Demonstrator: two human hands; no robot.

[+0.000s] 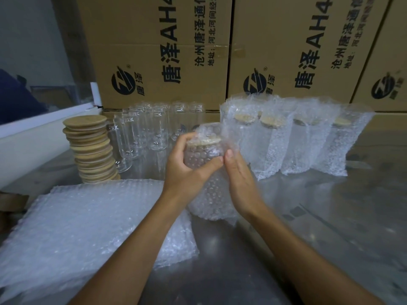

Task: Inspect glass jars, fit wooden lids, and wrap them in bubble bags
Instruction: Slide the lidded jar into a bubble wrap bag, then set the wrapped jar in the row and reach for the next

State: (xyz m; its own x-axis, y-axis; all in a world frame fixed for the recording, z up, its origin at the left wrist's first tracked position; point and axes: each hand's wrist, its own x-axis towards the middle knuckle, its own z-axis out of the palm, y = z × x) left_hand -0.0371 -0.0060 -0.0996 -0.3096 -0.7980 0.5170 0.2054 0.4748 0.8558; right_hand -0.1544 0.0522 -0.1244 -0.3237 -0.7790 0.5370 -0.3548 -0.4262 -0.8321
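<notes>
Head view, centre: a lidded jar in a bubble bag [208,172] stands on the steel table [330,216].
Left hand [187,161]: fingers curled round the bagged jar's upper part.
Right hand [240,172]: straight fingers laid flat against the bag's side, thumb near the lid.
Done, right of centre: a row of wrapped jars [286,139], lids inside.
Left to do, upper middle: bare glass jars [154,126] unlidded.
Left of frame: stack of wooden lids [90,148]; spare bubble bags [88,227] below.
Progress: I'd judge roughly halfway.
</notes>
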